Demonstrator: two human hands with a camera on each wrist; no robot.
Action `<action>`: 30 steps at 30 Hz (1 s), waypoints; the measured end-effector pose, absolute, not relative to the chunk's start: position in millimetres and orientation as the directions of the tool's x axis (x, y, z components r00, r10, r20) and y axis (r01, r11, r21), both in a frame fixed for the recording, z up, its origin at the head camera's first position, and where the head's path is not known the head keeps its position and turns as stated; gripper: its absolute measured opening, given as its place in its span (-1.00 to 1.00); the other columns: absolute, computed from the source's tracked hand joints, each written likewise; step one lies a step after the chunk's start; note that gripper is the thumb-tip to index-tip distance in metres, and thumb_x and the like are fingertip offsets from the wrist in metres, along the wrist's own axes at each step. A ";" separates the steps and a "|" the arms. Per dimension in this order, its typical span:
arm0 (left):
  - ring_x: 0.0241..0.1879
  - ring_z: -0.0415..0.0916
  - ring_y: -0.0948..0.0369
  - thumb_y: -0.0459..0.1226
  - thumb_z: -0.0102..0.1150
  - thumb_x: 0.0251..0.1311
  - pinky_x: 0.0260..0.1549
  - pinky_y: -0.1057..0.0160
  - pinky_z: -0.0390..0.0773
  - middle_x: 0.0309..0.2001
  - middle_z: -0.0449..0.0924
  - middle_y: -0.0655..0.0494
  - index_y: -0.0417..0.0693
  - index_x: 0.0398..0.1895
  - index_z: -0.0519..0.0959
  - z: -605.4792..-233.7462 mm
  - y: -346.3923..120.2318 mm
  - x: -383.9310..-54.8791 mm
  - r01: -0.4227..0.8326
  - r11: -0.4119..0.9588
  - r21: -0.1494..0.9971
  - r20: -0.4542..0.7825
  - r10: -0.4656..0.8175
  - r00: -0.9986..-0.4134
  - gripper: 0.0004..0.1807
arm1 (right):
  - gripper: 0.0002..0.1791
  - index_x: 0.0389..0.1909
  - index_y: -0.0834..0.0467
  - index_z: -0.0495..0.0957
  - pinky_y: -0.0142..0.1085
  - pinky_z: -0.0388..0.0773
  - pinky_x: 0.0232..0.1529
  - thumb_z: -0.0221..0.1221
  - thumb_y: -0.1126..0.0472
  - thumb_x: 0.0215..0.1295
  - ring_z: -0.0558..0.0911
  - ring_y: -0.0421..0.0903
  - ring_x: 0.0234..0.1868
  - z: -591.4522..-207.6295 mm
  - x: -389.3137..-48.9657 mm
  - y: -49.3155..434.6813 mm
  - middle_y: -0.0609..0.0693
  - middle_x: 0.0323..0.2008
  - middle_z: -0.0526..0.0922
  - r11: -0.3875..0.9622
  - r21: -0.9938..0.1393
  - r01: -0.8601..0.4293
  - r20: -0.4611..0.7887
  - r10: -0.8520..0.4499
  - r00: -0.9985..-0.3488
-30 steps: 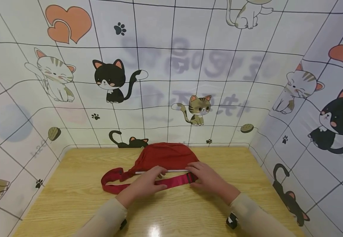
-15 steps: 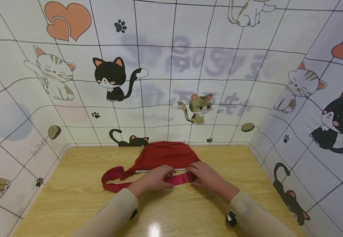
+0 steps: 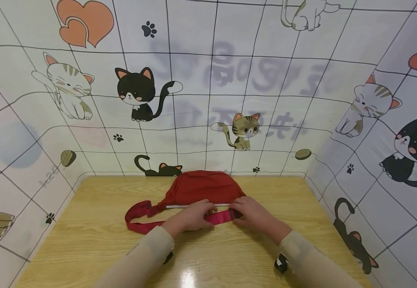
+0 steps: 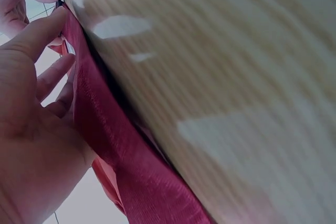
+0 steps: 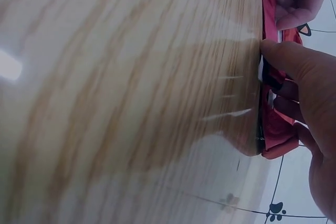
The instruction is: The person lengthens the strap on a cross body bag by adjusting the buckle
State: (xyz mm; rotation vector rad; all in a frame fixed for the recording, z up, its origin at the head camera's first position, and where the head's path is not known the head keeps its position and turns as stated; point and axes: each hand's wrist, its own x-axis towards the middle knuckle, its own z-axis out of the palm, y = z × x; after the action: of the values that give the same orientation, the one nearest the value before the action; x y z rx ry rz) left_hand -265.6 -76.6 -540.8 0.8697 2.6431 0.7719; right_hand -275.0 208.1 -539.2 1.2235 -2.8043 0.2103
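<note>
A red waist bag (image 3: pixel 205 188) lies at the back of the table, with a white-edged zip along its near side. Its crimson strap (image 3: pixel 141 228) loops out at the left and runs across in front of the bag. My left hand (image 3: pixel 192 216) holds this strap, thumb at the near edge and fingertips at the far edge; the left wrist view shows the strap (image 4: pixel 121 140) standing partly on edge beside the palm. At the strap's right end, my right hand (image 3: pixel 255 216) grips the black buckle (image 3: pixel 234 214) between thumb and fingers. The fingers partly cover the buckle.
The wooden table (image 3: pixel 97 256) reflects light near its front. Cat-printed cloth walls (image 3: pixel 194 100) enclose it at the back and both sides. Small black devices (image 3: pixel 281 263) sit at the wrists.
My left hand has slid right along the strap, closer to the buckle. The right hand stays almost in place at the buckle, and the view has shifted slightly.
</note>
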 end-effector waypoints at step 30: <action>-0.11 0.56 0.32 -0.16 0.50 0.44 0.00 0.19 0.61 -0.11 0.64 0.32 0.10 0.06 0.66 -545.3 -74.0 -271.2 0.452 0.615 0.646 0.013 0.584 -0.812 -0.75 | -0.48 0.24 0.06 0.70 0.04 0.57 0.36 0.58 0.04 0.31 0.62 -0.05 0.27 -531.5 -272.0 209.8 -0.12 0.20 0.70 0.622 -0.260 -0.739 0.215 -0.708 -0.672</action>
State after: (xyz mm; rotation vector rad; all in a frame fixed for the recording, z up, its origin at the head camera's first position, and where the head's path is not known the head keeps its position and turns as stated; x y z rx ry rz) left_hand -271.2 -74.0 -545.3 0.8577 2.6401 0.9731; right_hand -272.0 209.8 -531.5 1.2281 -2.7460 0.5046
